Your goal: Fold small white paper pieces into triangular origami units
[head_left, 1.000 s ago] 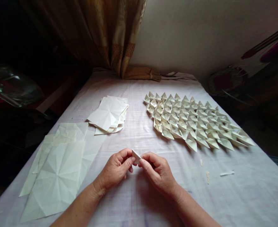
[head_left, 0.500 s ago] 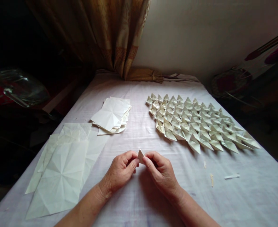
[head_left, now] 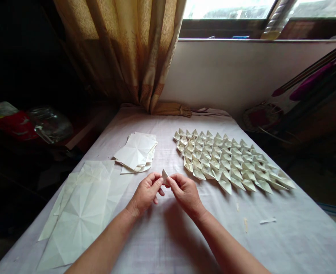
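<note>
My left hand (head_left: pixel 145 193) and my right hand (head_left: pixel 185 192) meet above the white cloth-covered table (head_left: pixel 168 236), both pinching a small folded white paper piece (head_left: pixel 165 176) between thumbs and forefingers. The piece is a little triangle with its tip up. Just beyond and to the right lie several folded paper boats (head_left: pixel 228 164) set out in neat rows. A stack of small creased paper squares (head_left: pixel 135 152) sits beyond my left hand.
Large creased paper sheets (head_left: pixel 80 213) lie at the table's left. Small paper scraps (head_left: pixel 267 220) are at the right. A tan curtain (head_left: pixel 128 57) hangs at the back before a white wall and window. Dark clutter flanks both sides.
The camera has tilted up, so the window now shows and the table sits lower in view. My hands still pinch the paper piece, which is turned slightly.
</note>
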A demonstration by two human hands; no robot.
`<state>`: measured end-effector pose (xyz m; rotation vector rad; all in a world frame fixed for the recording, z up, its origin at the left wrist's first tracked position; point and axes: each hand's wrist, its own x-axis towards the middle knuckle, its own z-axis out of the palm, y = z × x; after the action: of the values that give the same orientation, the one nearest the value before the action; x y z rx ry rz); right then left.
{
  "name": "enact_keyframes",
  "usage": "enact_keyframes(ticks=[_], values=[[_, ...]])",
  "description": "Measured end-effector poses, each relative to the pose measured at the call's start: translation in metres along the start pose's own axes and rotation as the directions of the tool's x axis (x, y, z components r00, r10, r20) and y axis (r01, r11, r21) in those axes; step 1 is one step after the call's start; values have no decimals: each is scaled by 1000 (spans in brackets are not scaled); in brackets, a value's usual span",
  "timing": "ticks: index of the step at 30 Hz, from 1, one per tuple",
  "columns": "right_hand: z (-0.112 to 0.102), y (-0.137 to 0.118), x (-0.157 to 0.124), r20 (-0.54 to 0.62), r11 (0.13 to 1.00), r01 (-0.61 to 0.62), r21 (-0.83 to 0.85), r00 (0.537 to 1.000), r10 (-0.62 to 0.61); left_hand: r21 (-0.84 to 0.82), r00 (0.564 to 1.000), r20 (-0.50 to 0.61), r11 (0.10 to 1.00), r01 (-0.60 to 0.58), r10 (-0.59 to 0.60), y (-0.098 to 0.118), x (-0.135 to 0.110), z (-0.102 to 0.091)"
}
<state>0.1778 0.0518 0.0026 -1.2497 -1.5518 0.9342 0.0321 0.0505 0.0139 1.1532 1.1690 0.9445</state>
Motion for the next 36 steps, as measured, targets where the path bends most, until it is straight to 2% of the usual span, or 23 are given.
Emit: enact_keyframes(ticks=[4,8,16,23,30,32,36], values=[[10,8,25,-69,1000,9,-28,998,-11,0,987,-129,995,-97,96,-5,28,1],[16,18,36,-115,997,18,-74,993,-26,35,983,-142,993,-114,118,-12,43,1],[15,26,32,-84,999,38,12,996,-36,68,996,-70,996,-54,59,-13,40,-5],[12,24,33,-45,999,47,16,998,-46,45,998,-64,999,-13,16,-13,41,-5],[13,25,33,-95,998,48,32,994,-45,62,997,-67,998,-22,26,-13,40,-5],[14,26,32,-122,998,65,-2,990,-65,59,994,-93,997,-48,53,-15,41,-4],[15,26,30,-181,980,148,-135,968,-171,76,966,-222,990,-116,131,-18,42,0]])
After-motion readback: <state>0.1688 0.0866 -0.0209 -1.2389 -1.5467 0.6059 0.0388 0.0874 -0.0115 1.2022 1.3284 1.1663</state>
